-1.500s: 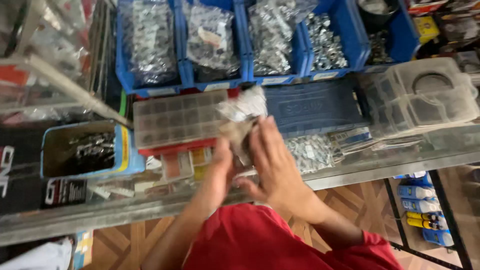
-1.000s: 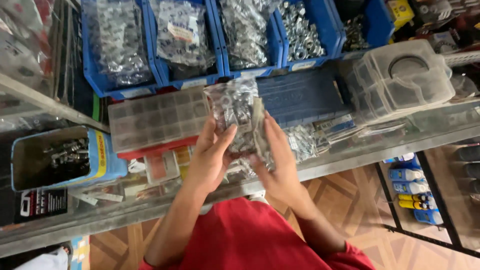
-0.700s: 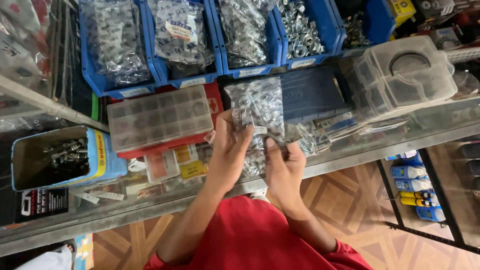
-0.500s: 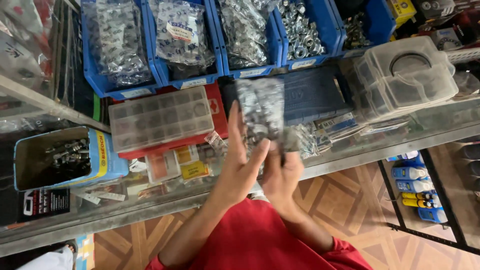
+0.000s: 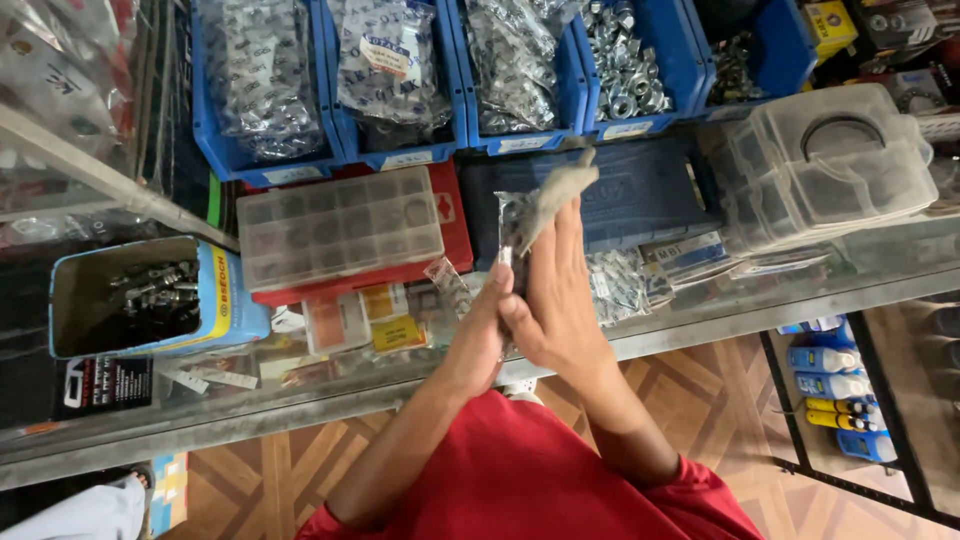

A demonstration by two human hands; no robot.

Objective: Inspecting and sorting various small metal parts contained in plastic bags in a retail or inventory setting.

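Head view, frame centre: both hands press a clear bag of metal parts upright between them, left hand low, right hand flat alongside, over the glass tabletop.

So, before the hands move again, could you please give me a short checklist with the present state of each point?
1. Both hands on the plastic bag: ok, left hand and right hand press it between them.
2. Bag closed: cannot tell.
3. Bag contents visible: not ok, mostly hidden by the hands.
4. Bag above the glass counter: ok.
5. Clear organizer box lid shut: ok.
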